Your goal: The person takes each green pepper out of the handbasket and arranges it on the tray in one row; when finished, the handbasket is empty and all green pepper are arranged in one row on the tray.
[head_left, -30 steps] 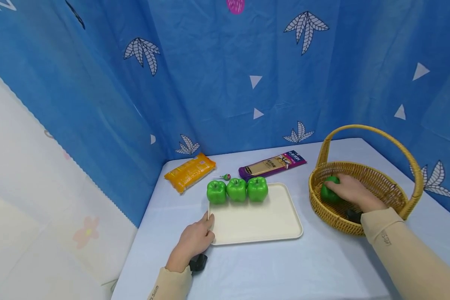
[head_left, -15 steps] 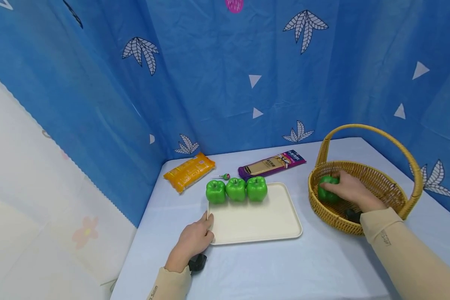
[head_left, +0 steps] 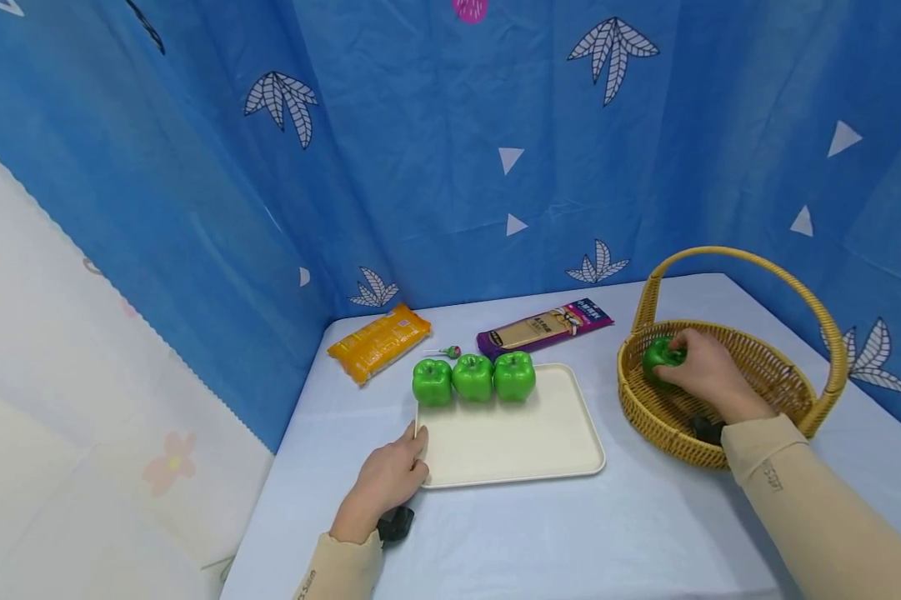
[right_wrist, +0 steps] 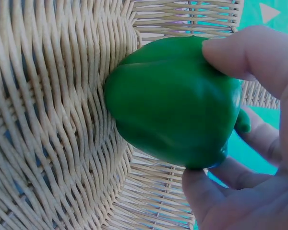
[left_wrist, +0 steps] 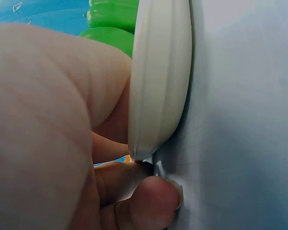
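In the head view my right hand (head_left: 708, 377) reaches into the wicker basket (head_left: 663, 446) and grips a green bell pepper (head_left: 654, 358) near its left wall. The right wrist view shows thumb and fingertips spread around the stem end of that bell pepper (right_wrist: 175, 103), its other end against the woven wicker (right_wrist: 62, 124). My left hand (head_left: 387, 477) holds the left edge of a cream tray (head_left: 513, 450), thumb on the rim (left_wrist: 158, 81) and the other fingers curled beside it at the tablecloth. Three green bell peppers (head_left: 473, 379) stand in a row along the tray's back left.
An orange packet (head_left: 381, 342) lies behind the tray on the left, a small lollipop (head_left: 453, 352) beside it. Behind the peppers is a purple packet (head_left: 545, 327). The basket's tall handle (head_left: 765, 265) arches above the right hand. A blue curtain (head_left: 450, 167) hangs along the table's back.
The right hand has shifted its hold, its fingers now higher on the bell pepper, which sits slightly farther back in the basket. The left hand, tray and three peppers stay put.
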Action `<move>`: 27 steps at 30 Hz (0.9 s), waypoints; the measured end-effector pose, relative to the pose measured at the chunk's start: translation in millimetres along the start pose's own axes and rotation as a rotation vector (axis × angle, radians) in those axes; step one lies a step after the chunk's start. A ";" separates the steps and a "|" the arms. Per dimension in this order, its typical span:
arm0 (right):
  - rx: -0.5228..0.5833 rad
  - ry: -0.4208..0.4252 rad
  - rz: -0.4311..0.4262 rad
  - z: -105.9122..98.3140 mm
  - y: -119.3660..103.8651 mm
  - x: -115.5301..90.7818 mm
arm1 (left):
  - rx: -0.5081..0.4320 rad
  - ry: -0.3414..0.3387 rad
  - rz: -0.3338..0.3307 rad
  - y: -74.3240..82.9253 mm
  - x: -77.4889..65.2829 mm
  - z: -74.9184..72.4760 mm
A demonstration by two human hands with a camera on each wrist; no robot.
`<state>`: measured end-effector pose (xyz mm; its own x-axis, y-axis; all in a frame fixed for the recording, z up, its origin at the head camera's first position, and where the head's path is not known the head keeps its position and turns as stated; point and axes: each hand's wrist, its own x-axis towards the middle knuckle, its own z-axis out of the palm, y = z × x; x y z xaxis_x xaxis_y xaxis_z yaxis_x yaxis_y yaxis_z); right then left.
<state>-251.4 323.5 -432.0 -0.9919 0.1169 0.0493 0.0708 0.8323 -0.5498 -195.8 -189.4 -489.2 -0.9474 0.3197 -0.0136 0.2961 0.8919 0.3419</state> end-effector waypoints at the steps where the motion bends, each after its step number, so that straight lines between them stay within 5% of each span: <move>1: -0.004 -0.006 -0.001 -0.1 0.4 0.1 | 0.001 0.000 0.000 0.2 0.1 -0.1; 19: -0.012 -0.086 -0.069 -3.4 -3.4 1.2 | -0.011 0.000 0.000 0.0 0.6 0.7; 27: -0.041 -0.079 -0.121 -24.6 -20.9 1.3 | -0.002 0.000 0.001 -0.1 0.1 0.8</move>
<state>-251.6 319.6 -400.0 -0.9986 -0.0269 0.0463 -0.0468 0.8594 -0.5092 -195.9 -189.2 -490.0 -0.9471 0.3207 -0.0132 0.2969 0.8908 0.3441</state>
